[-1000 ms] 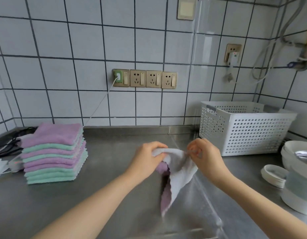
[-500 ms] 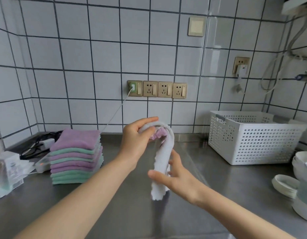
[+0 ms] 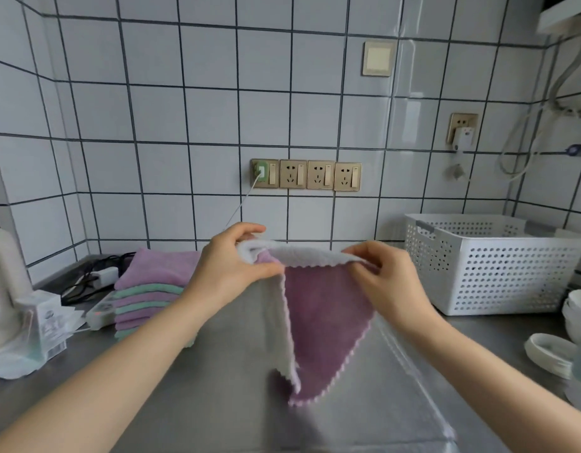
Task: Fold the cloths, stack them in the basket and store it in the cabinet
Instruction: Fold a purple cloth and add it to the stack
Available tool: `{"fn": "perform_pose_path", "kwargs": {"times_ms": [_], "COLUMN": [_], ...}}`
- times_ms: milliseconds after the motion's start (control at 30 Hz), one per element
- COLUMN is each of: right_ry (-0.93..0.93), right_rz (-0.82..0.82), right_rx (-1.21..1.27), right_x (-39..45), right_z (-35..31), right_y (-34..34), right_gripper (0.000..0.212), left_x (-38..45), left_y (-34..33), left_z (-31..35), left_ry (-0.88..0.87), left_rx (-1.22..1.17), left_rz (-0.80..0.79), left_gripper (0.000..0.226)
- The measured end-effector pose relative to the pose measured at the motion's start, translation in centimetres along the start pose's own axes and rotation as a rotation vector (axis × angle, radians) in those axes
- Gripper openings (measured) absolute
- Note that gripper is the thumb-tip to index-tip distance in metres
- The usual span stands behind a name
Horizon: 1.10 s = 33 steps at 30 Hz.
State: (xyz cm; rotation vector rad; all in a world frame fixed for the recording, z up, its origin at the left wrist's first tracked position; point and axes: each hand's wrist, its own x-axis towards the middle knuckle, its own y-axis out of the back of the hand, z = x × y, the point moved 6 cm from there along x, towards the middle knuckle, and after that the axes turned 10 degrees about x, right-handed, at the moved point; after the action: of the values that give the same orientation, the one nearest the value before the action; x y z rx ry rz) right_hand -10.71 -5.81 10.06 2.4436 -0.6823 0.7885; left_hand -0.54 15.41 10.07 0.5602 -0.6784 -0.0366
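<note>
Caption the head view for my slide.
Both hands, left and right, hold up a purple-and-white cloth above the steel counter.

Soft, even, cool daylight fills the frame, with pale glare streaks on the tiled wall at upper right. Tile lines bow at the edges, and the lower corners blur; the steel worktop gives dull reflections.

The left hand and forearm cover the right end of the stack of folded cloths at middle left, so how many lie there cannot be counted. The held cloth is motion-blurred along its lower edge, and its top corners vanish inside both hands. At the right edge the frame cuts off the white bowls, and the basket wall hides its inside
</note>
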Motion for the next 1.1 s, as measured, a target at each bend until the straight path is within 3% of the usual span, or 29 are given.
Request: {"fn": "perform_pose_path", "kwargs": {"times_ms": [67,167,333,400,500,667,733,800,867,933,967,1033,1100], "right_ry": [0.064,0.107,-0.024,-0.069,-0.097,-0.180,-0.272,-0.375,-0.364,-0.159,-0.033,0.119,0.218], "right_rz": [-0.008,-0.052,-0.116,-0.150,-0.189,-0.336,-0.519,-0.666,-0.616,-0.424,-0.299,-0.062,0.069], "right_rx": [0.054,0.122,0.173,0.185,0.207,0.215,0.116,-0.073,-0.309,-0.486,-0.499,-0.383,-0.275], "right_x": [0.5,1.0,1.6,1.6,1.3,1.7,2.0,2.5,4.1,6.7,7.7,8.6,8.0], "right_z": [-1.6,-3.7,-4.7,-4.9,-5.3,-4.3,-2.6,-0.3,1.9,2.1,1.3,-0.1,-0.8], "right_y": [0.6,1.1,0.6,-0.1,-0.3,1.7,2.6,2.9,2.7,2.1,1.9,2.3,3.0], "right_gripper": [0.017,0.014,0.016,0.015,0.016,0.016,0.017,0.014,0.015,0.027,0.032,0.038,0.039], "left_x": [-0.4,-0.9,-2.9,-3.8,-3.9,-3.9,-4.0,-3.1,-0.2,3.5,4.9,6.3,6.3], "left_y": [0.0,0.2,-1.6,-2.7,-3.9,-4.0,-3.2,-2.7,-2.5,-2.0,-1.3,0.6,2.0], "left_z": [0.2,0.6,2.2,3.1,3.0,-2.2,-4.0,-4.9,-5.6,-5.5,-4.7,-2.4,-1.2], "left_ry": [-0.076,-0.125,-0.106,-0.104,-0.129,0.047,0.113,0.141,0.071,-0.008,-0.039,-0.121,-0.216], "left_rx": [0.158,0.188,-0.050,-0.074,0.122,0.199,0.195,0.212,0.360,0.479,0.493,0.476,0.429], "left_rz": [-0.056,-0.082,-0.427,-0.454,-0.369,-0.654,-0.766,-0.827,-0.710,-0.420,-0.248,0.065,0.218], "left_gripper": [0.039,0.009,0.050,0.038,0.020,0.028,0.020,0.031,0.037,0.028,0.023,0.037,0.052]}}
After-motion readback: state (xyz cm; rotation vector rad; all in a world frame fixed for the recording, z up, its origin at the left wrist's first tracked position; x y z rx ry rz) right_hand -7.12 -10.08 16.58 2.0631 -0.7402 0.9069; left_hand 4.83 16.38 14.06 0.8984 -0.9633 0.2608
